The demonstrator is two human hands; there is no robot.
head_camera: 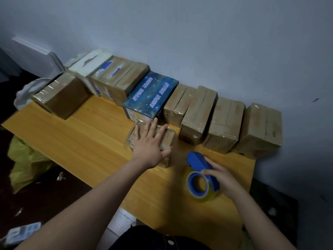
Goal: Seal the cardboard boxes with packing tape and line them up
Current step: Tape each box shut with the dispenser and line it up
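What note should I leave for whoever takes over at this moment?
Left hand: flat, fingers straight, on the small box, in front of the blue box.
Right hand: grips the tape dispenser, right of that box.
Done: a row of boxes stands along the wall, shiny with tape.
Left: the small box, apparently taped, is not in the row; a brown box at the left also stands apart.

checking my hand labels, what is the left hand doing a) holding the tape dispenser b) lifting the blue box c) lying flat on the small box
c: the left hand lies with straight fingers on the small box, and the right hand grips the tape dispenser.
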